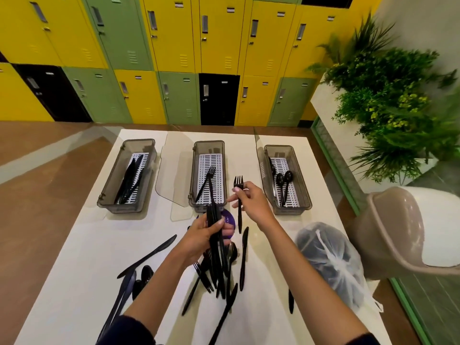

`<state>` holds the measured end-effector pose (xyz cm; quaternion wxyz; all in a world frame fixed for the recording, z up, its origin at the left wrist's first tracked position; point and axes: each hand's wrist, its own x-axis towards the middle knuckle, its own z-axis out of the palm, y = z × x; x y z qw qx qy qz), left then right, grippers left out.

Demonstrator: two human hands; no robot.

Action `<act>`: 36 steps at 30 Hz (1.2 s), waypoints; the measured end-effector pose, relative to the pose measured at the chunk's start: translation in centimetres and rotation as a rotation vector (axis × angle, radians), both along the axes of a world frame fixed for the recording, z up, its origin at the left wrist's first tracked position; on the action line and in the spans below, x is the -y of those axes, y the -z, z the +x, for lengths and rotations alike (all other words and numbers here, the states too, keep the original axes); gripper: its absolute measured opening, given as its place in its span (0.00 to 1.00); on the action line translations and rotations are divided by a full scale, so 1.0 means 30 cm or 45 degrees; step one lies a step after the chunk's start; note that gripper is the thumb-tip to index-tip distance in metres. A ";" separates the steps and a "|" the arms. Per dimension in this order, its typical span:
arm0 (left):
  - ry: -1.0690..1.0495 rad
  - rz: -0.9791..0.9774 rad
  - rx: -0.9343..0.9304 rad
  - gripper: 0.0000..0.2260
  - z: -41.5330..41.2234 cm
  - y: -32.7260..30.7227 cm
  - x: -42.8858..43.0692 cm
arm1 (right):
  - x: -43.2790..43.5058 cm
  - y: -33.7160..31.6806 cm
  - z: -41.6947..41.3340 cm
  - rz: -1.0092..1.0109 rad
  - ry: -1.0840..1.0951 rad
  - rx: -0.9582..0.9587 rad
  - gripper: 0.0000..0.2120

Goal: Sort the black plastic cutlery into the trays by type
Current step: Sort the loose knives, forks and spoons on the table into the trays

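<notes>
one white table (pixel 82 245), bearing three smoky trays: left tray (pixel 107 192) with knives (pixel 130 180), middle tray (pixel 209 143) with forks (pixel 207 181), right tray (pixel 305 185) with spoons (pixel 282 180). left hand (pixel 201 235) grips a bundle of cutlery (pixel 214 215) over the loose pile (pixel 209 277); right hand (pixel 251 202) pinches one fork (pixel 238 181) between middle and right trays.

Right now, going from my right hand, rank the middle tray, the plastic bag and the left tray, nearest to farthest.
1. Middle tray, just left of the right hand holding a fork.
2. Plastic bag, on the table to the right.
3. Left tray, far left.
</notes>
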<state>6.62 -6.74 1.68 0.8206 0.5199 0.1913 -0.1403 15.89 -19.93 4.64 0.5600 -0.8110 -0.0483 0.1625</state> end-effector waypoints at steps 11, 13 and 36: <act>0.018 -0.005 -0.048 0.09 -0.011 0.005 -0.180 | -0.288 0.064 0.272 -0.159 0.004 -0.354 0.15; 0.035 0.005 -0.037 0.10 -0.013 0.005 -0.207 | -0.321 0.075 0.288 -0.196 0.048 -0.342 0.16; 0.195 -0.036 0.047 0.08 -0.096 -0.064 -0.229 | -0.275 -0.041 0.068 0.303 0.177 -0.218 0.14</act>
